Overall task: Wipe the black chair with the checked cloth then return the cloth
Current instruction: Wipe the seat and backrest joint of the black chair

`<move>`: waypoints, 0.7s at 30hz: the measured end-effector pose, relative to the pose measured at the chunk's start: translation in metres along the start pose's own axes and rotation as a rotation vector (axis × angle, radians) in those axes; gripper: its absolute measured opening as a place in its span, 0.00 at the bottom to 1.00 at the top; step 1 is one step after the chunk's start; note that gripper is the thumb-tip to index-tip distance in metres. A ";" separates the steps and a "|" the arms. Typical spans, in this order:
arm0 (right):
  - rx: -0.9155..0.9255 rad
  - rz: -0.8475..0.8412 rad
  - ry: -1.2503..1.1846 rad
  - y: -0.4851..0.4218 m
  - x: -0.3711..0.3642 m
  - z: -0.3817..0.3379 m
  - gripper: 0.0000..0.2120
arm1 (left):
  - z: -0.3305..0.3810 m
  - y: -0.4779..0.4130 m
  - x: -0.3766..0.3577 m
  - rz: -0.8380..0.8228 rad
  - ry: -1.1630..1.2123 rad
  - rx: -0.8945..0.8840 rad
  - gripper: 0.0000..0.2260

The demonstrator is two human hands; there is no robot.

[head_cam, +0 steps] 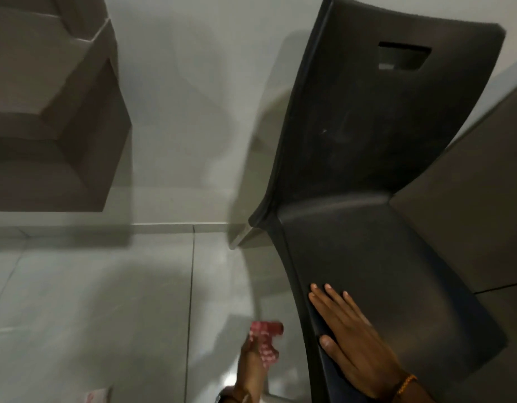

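Note:
The black chair [367,175] fills the right half of the view, with a tall back that has a rectangular cut-out near its top. My right hand [353,338] lies flat on the left front part of the seat, fingers spread. My left hand [251,370] is low in the view, left of the seat edge and over the floor. It is closed around the bunched red-and-white checked cloth [264,338]. The cloth is blurred and does not touch the chair.
A brown recessed shelf unit [62,126] juts from the white wall at the left. Pale grey floor tiles [106,301] spread below it. A grey panel [466,216] stands right behind the chair. A pale object with red marks [96,397] lies at the bottom edge.

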State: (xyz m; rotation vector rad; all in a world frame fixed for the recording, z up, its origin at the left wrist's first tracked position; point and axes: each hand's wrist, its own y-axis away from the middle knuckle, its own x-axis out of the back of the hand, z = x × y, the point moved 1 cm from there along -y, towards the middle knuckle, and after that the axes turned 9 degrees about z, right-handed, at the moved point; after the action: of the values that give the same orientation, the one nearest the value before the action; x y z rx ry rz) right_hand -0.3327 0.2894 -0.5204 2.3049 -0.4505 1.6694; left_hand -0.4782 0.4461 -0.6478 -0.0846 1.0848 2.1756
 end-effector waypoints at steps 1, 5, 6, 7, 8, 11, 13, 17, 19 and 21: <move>0.016 -0.011 -0.001 -0.006 0.002 0.000 0.31 | 0.013 -0.003 -0.005 0.125 0.032 -0.023 0.17; 0.114 -0.024 0.054 -0.060 0.015 0.001 0.30 | 0.099 -0.017 -0.001 0.184 -0.106 -0.370 0.25; 0.128 -0.031 0.074 -0.078 0.017 0.003 0.30 | 0.111 -0.026 0.001 0.191 -0.138 -0.415 0.25; 0.139 -0.051 0.096 -0.096 0.020 0.006 0.30 | 0.122 -0.040 0.003 0.210 -0.151 -0.461 0.24; 0.154 -0.075 0.118 -0.113 0.021 0.009 0.30 | 0.132 -0.051 0.004 0.238 -0.149 -0.490 0.21; 0.214 -0.142 0.177 -0.146 0.019 0.020 0.29 | 0.149 -0.080 0.004 0.311 -0.122 -0.503 0.19; 0.247 -0.162 0.198 -0.157 0.013 0.023 0.29 | 0.153 -0.091 0.004 0.340 -0.093 -0.516 0.19; 0.255 -0.097 0.155 -0.160 0.001 0.028 0.27 | 0.158 -0.115 -0.003 0.347 -0.038 -0.516 0.22; 0.251 -0.073 0.118 -0.159 -0.003 0.031 0.27 | 0.155 -0.125 -0.010 0.325 -0.015 -0.510 0.27; 0.238 -0.061 0.082 -0.158 -0.004 0.032 0.27 | 0.148 -0.134 -0.020 0.281 -0.034 -0.517 0.30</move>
State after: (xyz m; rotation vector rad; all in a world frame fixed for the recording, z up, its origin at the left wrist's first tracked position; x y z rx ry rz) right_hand -0.2435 0.4227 -0.5386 2.3730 -0.1694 1.8686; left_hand -0.3468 0.5972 -0.6359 -0.1329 0.5133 2.6563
